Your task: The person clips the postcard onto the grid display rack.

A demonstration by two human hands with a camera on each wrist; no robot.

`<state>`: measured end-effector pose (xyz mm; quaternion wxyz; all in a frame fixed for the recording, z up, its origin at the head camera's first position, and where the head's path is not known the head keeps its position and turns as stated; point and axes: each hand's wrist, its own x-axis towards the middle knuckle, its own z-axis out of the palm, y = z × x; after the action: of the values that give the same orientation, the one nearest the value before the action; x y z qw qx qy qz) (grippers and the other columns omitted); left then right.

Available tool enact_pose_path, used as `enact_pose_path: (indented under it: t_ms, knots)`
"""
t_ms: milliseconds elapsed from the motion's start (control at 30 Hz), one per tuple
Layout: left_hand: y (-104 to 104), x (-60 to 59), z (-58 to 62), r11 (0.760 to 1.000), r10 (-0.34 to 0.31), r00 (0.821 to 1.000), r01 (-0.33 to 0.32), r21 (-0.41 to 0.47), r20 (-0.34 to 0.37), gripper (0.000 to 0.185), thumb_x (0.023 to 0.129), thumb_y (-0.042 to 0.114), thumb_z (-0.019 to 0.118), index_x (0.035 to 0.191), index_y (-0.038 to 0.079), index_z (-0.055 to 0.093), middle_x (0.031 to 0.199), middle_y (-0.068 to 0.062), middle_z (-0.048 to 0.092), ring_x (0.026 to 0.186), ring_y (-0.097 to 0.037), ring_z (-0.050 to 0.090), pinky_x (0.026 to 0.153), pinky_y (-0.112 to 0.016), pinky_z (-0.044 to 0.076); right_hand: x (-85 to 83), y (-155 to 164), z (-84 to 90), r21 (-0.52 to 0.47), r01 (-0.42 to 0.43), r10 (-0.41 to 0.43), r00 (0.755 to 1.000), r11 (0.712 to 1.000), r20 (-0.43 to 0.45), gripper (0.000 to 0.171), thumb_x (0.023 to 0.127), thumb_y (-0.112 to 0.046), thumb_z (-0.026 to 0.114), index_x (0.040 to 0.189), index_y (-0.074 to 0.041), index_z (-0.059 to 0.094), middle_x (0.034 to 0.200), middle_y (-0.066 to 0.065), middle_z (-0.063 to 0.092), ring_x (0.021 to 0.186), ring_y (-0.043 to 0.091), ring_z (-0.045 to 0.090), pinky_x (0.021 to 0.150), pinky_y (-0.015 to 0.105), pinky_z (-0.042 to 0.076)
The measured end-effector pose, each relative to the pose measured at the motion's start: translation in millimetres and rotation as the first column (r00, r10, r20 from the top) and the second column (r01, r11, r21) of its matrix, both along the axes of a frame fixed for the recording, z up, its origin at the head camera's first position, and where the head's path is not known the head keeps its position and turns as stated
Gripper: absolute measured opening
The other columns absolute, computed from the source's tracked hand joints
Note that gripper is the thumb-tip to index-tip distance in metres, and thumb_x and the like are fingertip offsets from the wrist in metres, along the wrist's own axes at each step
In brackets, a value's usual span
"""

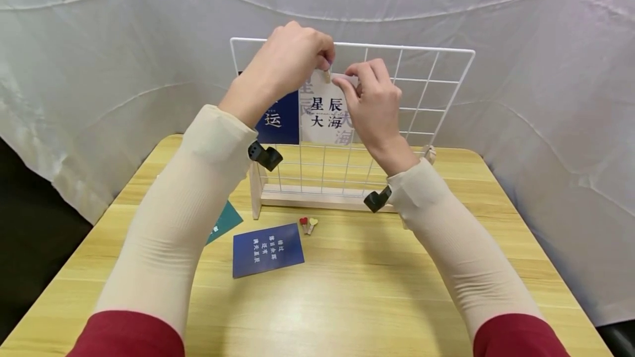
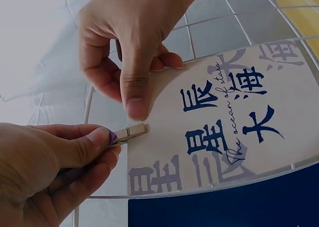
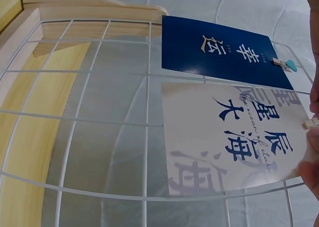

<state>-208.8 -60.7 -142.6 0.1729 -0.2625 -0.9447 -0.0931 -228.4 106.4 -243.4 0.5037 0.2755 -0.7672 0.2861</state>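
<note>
The table (image 1: pixel 372 302) fills most of the space in front of you, and the white grid rack (image 1: pixel 322 200) stands toward its far edge. Your left grip (image 1: pixel 297 51) is over the rack's top edge, left of its middle, narrowed in a pinch on the clothespin. Your right grip (image 1: pixel 377 95) is just beside it, pinching the white card at its top right corner.

That white card (image 1: pixel 322 132) lies against the wires below the rack's top edge, left of the middle. Its long axis runs up and down, with the large dark characters upright and facing you. Just beside it, toward the rack's left edge, hangs the navy card (image 1: pixel 289 120), also long axis upright. On the table, left of the middle, the blue card (image 1: pixel 248 252) lies with its long axis slightly slanted to the near edge. The teal card (image 1: pixel 227 222) is farther toward the left edge, partly hidden by your left arm (image 1: pixel 168 219).

The clothespin (image 2: pixel 130 132) points down, its long axis roughly in line with the white card's, its wooden tip overlapping the top edge; you cannot tell whether it also catches a wire. The red heart peg (image 1: pixel 304 223) and yellow heart peg (image 1: pixel 312 225) lie together near the blue card's far right corner.
</note>
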Motion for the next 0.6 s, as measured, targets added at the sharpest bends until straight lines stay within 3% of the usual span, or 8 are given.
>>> enact_pose_path:
  t_ms: [133, 600]
  knots:
    - [-0.8, -0.2, -1.0, 1.000, 0.000, 1.000, 0.000, 0.007, 0.016, 0.020, 0.101, 0.023, 0.056, 0.108, 0.012, 0.071, 0.106, -0.001, 0.069, 0.088, -0.019, 0.058, 0.080, -0.032, 0.047, -0.3, 0.5, 0.3, 0.014, -0.007, 0.007, 1.000, 1.000, -0.023, 0.034, 0.093, -0.033, 0.066, 0.093, 0.001, 0.067, 0.089, 0.013, 0.057, 0.067, 0.020, 0.056, 0.057, 0.033, 0.048]
    - [-5.8, -1.9, -7.2, 0.998, 0.029, 0.999, -0.031, 0.056, 0.036, 0.018, 0.100, 0.025, 0.057, 0.110, 0.013, 0.066, 0.109, -0.002, 0.068, 0.091, -0.020, 0.060, 0.083, -0.034, 0.049, 2.9, -2.2, -2.3, -0.032, -0.006, 0.007, 0.998, 0.999, 0.055, 0.031, 0.093, -0.029, 0.069, 0.096, 0.001, 0.066, 0.093, 0.013, 0.056, 0.065, 0.016, 0.052, 0.058, 0.029, 0.045]
